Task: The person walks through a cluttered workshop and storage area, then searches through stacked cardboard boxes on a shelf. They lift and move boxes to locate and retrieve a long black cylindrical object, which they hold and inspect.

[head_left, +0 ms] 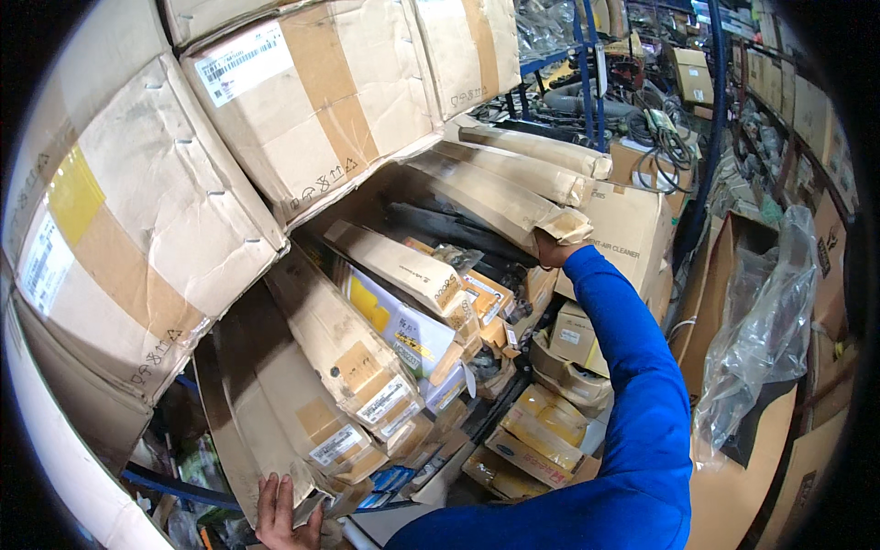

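My right arm in a blue sleeve reaches across to the far end of the shelf. There my right hand [550,250] grips the open end of a long narrow cardboard box [490,197] from below; most of its fingers are hidden. Down at the lower left, my left hand [286,515] lies with fingers apart against the end of a wide, flat carton [243,412]. Between the hands, several long labelled boxes [344,344] lie side by side. Among them are a white, yellow and purple box [399,321] and a slim carton [394,261].
Large stapled cartons [312,92] are stacked above at the back left. Small taped boxes [536,435] sit below the shelf's front. A blue rack post [710,137] stands at right, beside a tall open carton with clear plastic wrap [765,321]. Coiled black cables [667,147] hang farther back.
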The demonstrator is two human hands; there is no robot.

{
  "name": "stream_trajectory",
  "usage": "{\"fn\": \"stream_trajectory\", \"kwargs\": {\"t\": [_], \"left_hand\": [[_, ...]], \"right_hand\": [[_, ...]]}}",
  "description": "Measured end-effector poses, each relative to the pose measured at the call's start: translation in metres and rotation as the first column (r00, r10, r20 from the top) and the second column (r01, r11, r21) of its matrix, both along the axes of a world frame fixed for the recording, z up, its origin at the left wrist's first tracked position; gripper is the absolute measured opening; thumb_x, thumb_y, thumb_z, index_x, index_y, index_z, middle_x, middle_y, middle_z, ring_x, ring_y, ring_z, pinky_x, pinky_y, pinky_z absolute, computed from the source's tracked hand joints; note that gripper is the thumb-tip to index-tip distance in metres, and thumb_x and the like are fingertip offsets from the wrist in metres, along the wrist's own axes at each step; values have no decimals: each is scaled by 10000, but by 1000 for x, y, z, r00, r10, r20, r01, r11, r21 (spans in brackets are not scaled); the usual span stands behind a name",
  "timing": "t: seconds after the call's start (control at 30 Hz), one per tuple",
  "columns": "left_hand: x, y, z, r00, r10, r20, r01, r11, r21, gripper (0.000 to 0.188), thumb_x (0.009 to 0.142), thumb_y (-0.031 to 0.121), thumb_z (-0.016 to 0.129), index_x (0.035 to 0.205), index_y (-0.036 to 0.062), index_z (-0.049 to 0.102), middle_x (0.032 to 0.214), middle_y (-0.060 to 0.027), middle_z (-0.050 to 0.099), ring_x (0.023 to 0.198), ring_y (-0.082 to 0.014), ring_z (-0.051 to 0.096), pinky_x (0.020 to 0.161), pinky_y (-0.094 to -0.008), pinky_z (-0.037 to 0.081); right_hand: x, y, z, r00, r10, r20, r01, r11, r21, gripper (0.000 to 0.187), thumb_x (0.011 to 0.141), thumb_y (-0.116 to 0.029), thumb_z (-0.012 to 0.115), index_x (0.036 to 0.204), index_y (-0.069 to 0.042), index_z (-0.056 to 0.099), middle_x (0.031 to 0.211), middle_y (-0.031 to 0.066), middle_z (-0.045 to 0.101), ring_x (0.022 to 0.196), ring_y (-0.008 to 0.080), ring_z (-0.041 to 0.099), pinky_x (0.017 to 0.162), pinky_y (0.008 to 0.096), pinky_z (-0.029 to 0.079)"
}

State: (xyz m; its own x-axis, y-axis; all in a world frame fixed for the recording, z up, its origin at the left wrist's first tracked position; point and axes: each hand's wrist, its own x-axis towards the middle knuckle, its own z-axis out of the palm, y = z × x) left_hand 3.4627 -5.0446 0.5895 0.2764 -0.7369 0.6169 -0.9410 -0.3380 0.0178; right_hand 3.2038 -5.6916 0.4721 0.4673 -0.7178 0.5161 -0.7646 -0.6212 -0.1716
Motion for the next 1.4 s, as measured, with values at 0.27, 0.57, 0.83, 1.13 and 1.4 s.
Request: {"fn": "stream_trajectory", "kwargs": {"t": [0.27,0.57,0.83,1.13,1.4], "left_hand": [[8,9,-4,1000,-20,4,20,1000,18,657,700,76,875,1322,101,664,1309,-173,655,1201,-379,632,1021,-455,519],[3,6,2,1000,11,27,-13,998,67,657,720,75,865,1341,107,651,1326,-189,640,1192,-390,632,1019,-458,521],[4,10,-2,999,17,48,-18,999,27,618,736,128,876,1311,70,658,1308,-202,649,1193,-392,632,1010,-456,523],[-20,-14,33,814,-383,437,580,570,-582,494,880,372,745,1143,-43,695,1064,-194,715,994,-363,682,851,-499,574],[-109,-215,-120,-532,-184,-827,428,784,-450,527,1002,311,667,1391,-5,506,1312,-123,610,1221,-195,588,1085,-361,447]], "right_hand": [[-35,12,-40,997,40,-59,-45,995,-93,443,721,-335,601,1105,-134,692,1136,164,704,1074,388,648,974,488,495],[-50,22,-33,981,179,77,-192,956,224,653,800,-542,643,1315,-140,627,1340,140,640,1219,361,581,1070,454,431],[-37,47,4,993,113,24,-113,901,420,659,708,-564,748,1214,-143,698,1241,148,689,1136,354,629,995,443,481],[-69,76,-54,894,179,410,-255,957,137,748,672,-407,864,1324,-125,629,1297,114,653,1222,329,578,1055,420,441],[-74,103,-96,766,138,628,-385,881,276,619,730,-333,885,1282,-155,668,1296,83,664,1230,278,576,1074,428,433]]}}
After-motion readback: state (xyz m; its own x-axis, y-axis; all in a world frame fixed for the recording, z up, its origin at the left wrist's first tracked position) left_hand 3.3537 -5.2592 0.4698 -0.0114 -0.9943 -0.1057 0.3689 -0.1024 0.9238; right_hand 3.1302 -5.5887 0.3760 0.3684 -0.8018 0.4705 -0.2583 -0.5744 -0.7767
